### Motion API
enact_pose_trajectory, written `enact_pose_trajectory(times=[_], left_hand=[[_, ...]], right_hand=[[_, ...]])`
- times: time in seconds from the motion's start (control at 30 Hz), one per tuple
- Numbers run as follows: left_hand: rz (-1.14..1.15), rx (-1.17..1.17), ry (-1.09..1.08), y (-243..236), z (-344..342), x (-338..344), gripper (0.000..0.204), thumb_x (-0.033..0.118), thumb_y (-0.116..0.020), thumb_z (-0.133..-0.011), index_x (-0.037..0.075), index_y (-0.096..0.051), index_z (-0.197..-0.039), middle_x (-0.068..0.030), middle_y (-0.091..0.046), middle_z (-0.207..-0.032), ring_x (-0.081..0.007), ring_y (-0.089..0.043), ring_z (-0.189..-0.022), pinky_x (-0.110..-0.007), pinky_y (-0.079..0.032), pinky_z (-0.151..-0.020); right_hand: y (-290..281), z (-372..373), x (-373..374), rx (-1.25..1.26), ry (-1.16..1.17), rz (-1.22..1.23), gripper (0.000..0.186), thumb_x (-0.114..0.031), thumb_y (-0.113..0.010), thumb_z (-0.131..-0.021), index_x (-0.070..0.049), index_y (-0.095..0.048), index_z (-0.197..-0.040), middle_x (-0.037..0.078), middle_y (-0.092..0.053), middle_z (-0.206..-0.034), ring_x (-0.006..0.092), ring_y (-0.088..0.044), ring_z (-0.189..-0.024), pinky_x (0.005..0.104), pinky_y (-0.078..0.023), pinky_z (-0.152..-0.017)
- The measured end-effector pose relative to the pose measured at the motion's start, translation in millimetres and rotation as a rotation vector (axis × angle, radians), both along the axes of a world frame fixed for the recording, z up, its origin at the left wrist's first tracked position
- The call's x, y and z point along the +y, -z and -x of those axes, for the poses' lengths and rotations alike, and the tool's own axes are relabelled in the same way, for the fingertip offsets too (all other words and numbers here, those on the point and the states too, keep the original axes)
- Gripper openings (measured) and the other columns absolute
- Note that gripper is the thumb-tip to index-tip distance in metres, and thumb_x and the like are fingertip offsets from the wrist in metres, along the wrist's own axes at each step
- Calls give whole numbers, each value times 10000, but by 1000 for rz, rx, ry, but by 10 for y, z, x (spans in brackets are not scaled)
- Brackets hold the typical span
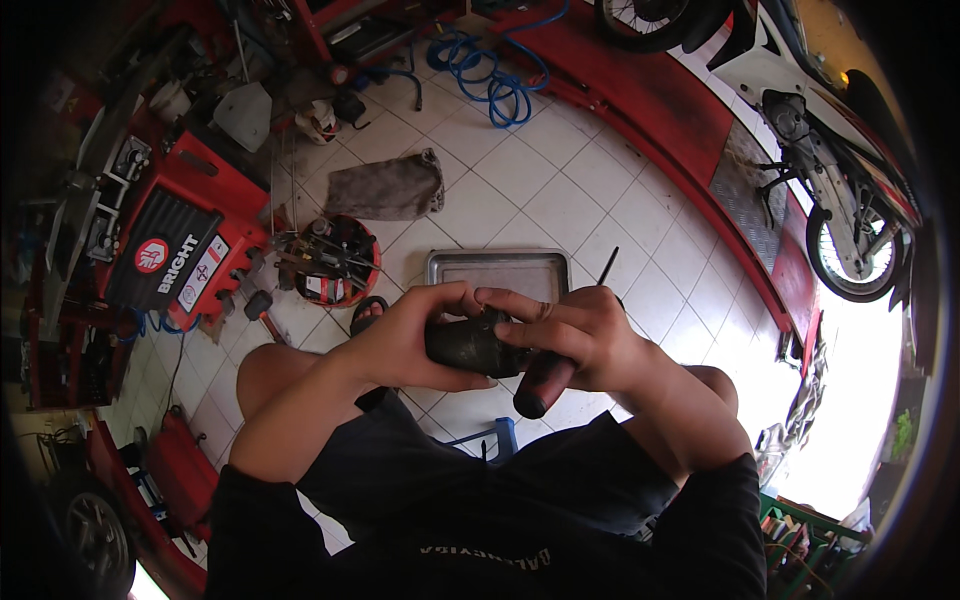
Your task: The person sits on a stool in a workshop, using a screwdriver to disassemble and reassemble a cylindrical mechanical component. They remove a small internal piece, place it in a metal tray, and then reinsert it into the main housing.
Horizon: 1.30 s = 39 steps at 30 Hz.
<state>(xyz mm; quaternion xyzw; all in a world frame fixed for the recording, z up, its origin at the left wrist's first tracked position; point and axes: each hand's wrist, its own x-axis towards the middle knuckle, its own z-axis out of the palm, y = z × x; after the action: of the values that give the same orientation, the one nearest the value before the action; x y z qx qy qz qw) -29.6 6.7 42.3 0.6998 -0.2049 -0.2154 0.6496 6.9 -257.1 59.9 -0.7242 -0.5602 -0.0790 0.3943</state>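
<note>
My left hand (398, 338) is wrapped around a dark, greasy, roughly cylindrical metal part (462, 345), held above my lap. My right hand (592, 335) has a screwdriver (546, 384) tucked in its grip. Its red and black handle points down toward me, and its thin dark shaft sticks out past the knuckles, up and to the right. The thumb and fingers of that same hand also press on the right end of the part, where the detail is hidden by the fingers. Just beyond both hands, a shallow metal tray (500, 254) lies on the floor.
Left of the tray stand a red tub (374, 268) full of tools and a hammer (264, 312). A grey cloth (375, 190) lies farther off, near a coiled blue hose (490, 80). A red machine (190, 170) is at left; a motorcycle (825, 150) rests on a red lift (640, 95) at right.
</note>
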Motion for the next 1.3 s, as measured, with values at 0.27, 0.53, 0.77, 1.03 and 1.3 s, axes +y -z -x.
enact_pose_trajectory(times=[0.27,0.53,0.77,1.03,1.3], left_hand=[[14,19,-55,86,58,-26,707,145,-966,-689,22,-600,-1281,-63,-666,-1176,-135,-664,-1051,-306,-531,-900],[166,9,-13,22,37,-48,439,113,-945,-712,5,-727,-1078,-51,-743,-1006,-101,-673,-981,-281,-520,-879],[178,128,23,-19,-36,-104,457,70,-949,-681,8,-730,-1077,-52,-743,-1045,-106,-676,-999,-271,-521,-886],[175,25,30,91,-144,-119,481,58,-943,-673,-10,-724,-1096,-76,-744,-1077,-128,-694,-1009,-292,-536,-912],[768,485,153,117,-268,68,826,258,-965,-661,-77,-579,-1311,-188,-701,-1146,-221,-703,-826,-300,-558,-620]], right_hand=[[-18,1,31,70,14,2,519,-236,-854,-732,-80,-689,-1199,185,-704,-1290,269,-699,-613,328,-556,-549],[-122,21,21,126,26,22,623,-182,-865,-699,-61,-681,-1282,196,-680,-1330,297,-722,-674,340,-573,-592],[-158,33,6,241,26,46,694,-95,-841,-646,-37,-671,-1316,197,-715,-1243,335,-750,-776,366,-600,-678],[-210,-42,-18,210,52,0,743,-45,-834,-664,0,-616,-1372,205,-673,-1335,297,-758,-787,353,-599,-696],[-312,-232,-328,927,369,-267,535,-183,-810,-850,39,-594,-1286,163,-735,-1078,40,-478,-522,205,-387,-496]])
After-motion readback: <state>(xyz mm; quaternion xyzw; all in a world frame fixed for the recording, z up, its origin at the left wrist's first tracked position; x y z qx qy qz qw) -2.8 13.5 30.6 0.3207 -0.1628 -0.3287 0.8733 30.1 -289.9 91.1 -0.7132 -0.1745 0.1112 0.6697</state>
